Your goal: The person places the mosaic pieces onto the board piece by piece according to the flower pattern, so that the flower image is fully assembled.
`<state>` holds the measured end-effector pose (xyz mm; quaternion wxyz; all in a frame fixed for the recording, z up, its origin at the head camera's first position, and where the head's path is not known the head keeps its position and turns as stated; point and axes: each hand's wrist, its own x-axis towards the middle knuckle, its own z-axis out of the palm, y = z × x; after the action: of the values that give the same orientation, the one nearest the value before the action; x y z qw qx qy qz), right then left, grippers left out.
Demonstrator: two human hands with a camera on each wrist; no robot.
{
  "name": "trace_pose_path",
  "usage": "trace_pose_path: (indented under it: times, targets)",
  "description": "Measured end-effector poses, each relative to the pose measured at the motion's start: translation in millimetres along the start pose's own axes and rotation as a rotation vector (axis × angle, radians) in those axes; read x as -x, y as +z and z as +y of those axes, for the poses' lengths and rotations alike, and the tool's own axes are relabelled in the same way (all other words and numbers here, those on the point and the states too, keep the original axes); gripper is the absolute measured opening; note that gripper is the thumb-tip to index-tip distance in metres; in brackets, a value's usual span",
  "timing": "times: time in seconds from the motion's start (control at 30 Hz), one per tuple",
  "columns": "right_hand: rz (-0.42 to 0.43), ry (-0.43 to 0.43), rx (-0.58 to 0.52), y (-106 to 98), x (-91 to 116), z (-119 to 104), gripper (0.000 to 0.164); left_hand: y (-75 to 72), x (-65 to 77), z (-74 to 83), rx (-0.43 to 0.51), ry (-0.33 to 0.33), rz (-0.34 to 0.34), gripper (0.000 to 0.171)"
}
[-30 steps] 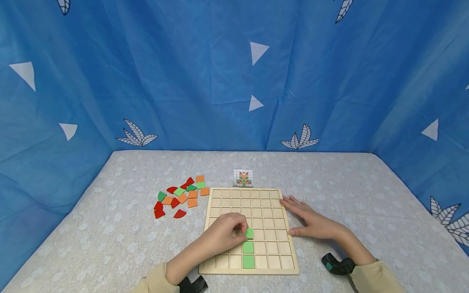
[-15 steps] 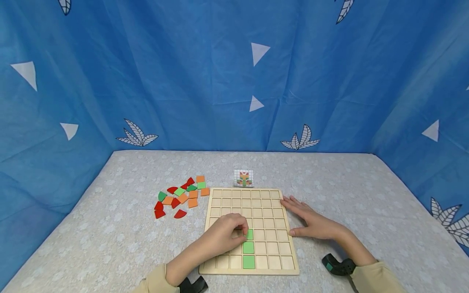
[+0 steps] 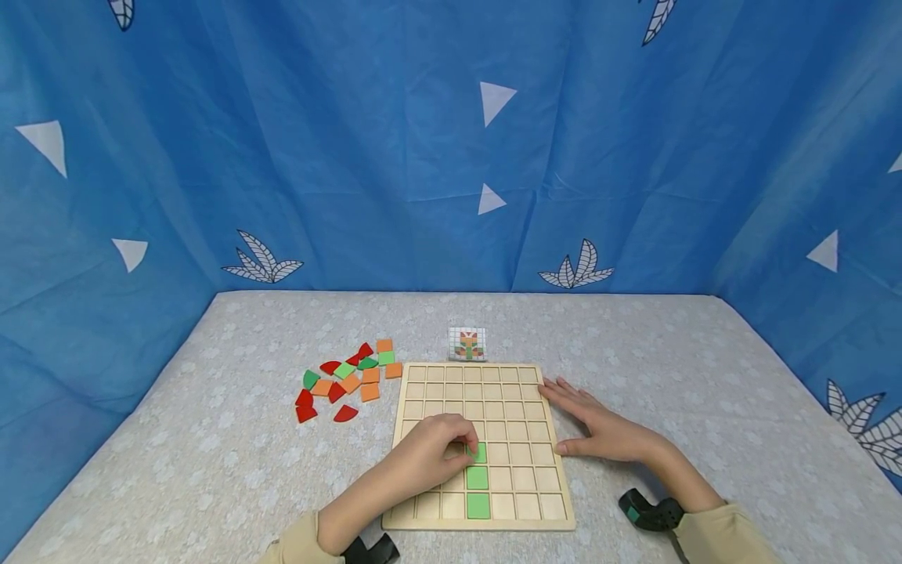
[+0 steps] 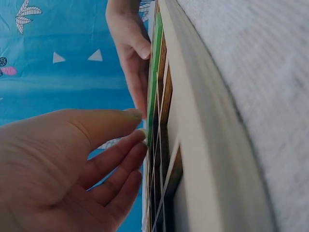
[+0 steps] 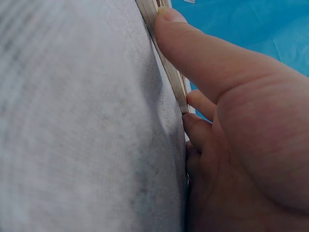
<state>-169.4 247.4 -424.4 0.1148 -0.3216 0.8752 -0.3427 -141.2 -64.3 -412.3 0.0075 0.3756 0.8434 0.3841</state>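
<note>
A wooden grid board (image 3: 493, 523) lies on the table, with green square tiles in one column of its cells. My left hand (image 3: 430, 454) is over the board, thumb and fingertips pinched together at the left side of the uppermost green square tile (image 3: 481, 453), partly covering it. In the left wrist view, the thumb and fingertips (image 4: 138, 133) come right up to the near end of the green tiles (image 4: 155, 67). Two more green tiles (image 3: 478, 505) sit below in the same column. My right hand (image 3: 599, 423) lies spread along the board's right edge, its thumb (image 5: 166, 21) touching the rim.
Loose red, orange and green pieces (image 3: 350, 382), squares and curved-edge shapes, lie left of the board's upper half. Behind the board is a small gridded pattern card (image 3: 467, 343). A blue patterned curtain (image 3: 423, 157) closes off the back and sides of the table.
The uppermost green tile has settled lower and flatter into its cell, and my left fingertips have shifted slightly downward with it. My right hand stays in place.
</note>
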Motion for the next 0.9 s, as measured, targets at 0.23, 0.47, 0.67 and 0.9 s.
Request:
trace_pose_path:
  times: [0.23,0.47,0.67,0.9]
  targets:
    - [0.007,0.002,0.001,-0.4,1.2,-0.8,0.082,-4.9,-0.3,1.9,0.043,-0.021,0.021,0.018]
    - [0.006,0.01,-0.002,-0.6,0.1,-1.8,0.081,-32.4,2.7,-6.7,0.065,-0.077,0.112,0.014]
    - [-0.005,0.004,-0.014,-0.9,0.1,-1.9,0.081,-65.9,12.5,-37.0,-0.016,-0.201,0.282,0.016]
    - [-0.007,0.0,-0.022,0.1,1.2,-1.2,0.082,-93.7,25.1,-68.0,-0.007,-0.336,0.358,0.012]
